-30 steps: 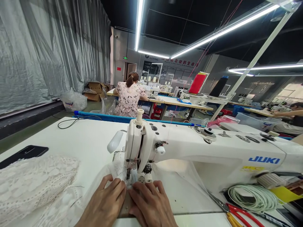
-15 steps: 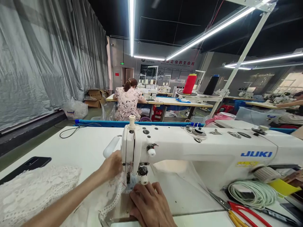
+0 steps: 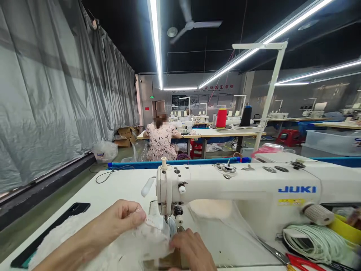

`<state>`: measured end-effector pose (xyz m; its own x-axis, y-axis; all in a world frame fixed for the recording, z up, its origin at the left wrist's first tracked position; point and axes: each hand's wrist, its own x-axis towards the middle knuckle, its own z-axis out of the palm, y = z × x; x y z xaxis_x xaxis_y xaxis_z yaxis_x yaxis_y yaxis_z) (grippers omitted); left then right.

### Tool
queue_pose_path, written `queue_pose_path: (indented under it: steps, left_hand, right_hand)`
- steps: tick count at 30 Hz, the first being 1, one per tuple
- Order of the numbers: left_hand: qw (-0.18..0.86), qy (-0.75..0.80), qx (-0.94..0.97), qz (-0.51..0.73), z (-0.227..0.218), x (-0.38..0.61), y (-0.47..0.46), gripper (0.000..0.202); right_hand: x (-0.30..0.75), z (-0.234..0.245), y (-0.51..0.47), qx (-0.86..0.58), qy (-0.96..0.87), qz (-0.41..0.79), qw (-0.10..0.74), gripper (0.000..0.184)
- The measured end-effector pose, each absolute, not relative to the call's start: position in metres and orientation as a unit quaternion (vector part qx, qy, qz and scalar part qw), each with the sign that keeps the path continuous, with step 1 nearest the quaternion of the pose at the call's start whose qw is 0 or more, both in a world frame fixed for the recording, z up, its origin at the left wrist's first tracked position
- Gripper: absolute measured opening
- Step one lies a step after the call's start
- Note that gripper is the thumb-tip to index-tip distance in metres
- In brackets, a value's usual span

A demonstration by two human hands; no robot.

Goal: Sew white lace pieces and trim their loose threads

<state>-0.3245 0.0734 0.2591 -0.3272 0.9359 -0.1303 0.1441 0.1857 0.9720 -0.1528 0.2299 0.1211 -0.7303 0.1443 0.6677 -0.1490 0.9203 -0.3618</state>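
White lace fabric [image 3: 149, 239] bunched beside the JUKI sewing machine's [image 3: 242, 184] needle end, and the left hand [image 3: 125, 217] has its edge pinched between thumb and fingers! Right hand [image 3: 193, 248] at the fabric's other side, fingers bent, its grip impossible to tell. Beyond the machine, right, a translucent plastic bin [image 3: 329, 143], contents unclear; far behind it, left, a cardboard box [image 3: 125, 142]. Sheer, crumpled cloth, smooth casing, looped mint-green cord [image 3: 313, 244] at the machine's right end.
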Motion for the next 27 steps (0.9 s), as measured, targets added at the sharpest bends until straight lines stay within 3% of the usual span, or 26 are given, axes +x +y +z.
queue_pose_path:
  steps: [5,9,12,16,20,27]
  left_hand:
    - [0.448,0.617,0.431,0.482,0.272,-0.282,0.052,0.040]
    - [0.420,0.633,0.454,0.466,0.257,-0.261,0.041,0.035]
    - [0.336,0.698,0.480,0.410,0.242,-0.268,0.034,0.032]
    - [0.196,0.801,0.464,0.324,0.209,-0.304,0.021,0.023]
    - [0.103,0.864,0.419,0.258,0.173,-0.329,0.019,0.014]
    - [0.139,0.865,0.415,0.245,0.164,-0.322,0.025,0.012]
  right_hand:
    - [-0.138,0.166,0.196,-0.032,-0.856,0.371,0.359,0.036]
    - [-0.127,0.200,0.169,-0.031,-0.801,0.541,0.253,0.036]
    - [-0.121,0.202,0.163,-0.071,-0.774,0.604,0.178,0.035]
    - [-0.106,0.185,0.169,-0.060,-0.770,0.625,0.112,0.026]
    - [-0.095,0.172,0.170,-0.046,-0.788,0.604,0.106,0.025]
    - [-0.060,0.186,0.158,0.034,-0.857,0.510,0.067,0.024]
